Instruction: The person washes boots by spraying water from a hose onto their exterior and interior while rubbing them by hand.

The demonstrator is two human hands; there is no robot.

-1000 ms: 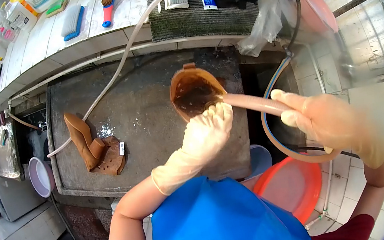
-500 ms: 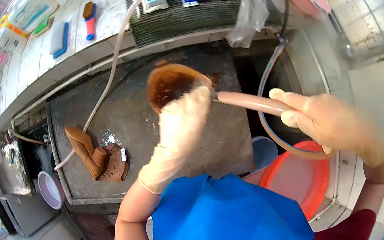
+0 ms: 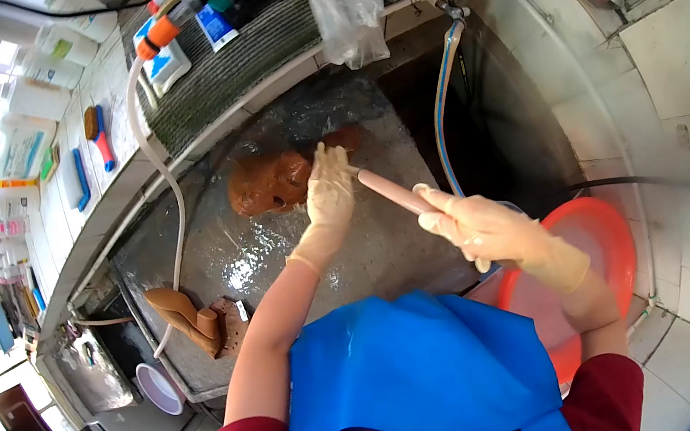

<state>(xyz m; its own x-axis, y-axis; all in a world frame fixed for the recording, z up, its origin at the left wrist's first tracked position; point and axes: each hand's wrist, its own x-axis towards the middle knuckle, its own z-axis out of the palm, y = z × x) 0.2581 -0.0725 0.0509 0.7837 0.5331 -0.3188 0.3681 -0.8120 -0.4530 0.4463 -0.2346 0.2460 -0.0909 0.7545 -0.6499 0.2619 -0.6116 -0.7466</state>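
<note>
Boot point(image 3: 265, 187), dark and wet, lies on the bench point(image 3: 390, 249) beside the left hand point(image 3: 330, 195), whose outstretched fingers touch it; wetting looks well along, completeness unclear. Farther left, nearer the body, the second boot point(image 3: 182, 316) looks drier, apparently untouched. The right hand point(image 3: 495, 233) wraps the hose point(image 3: 393, 192), tip near the left hand.

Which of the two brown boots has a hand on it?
The wet, shiny boot, under the left hand; the other boot, with a white tag, lies apart.

Boot point(image 3: 187, 319) on slab point(image 3: 284, 287) left, brushes point(image 3: 91, 155) behind, basin point(image 3: 585, 269) front right
</note>
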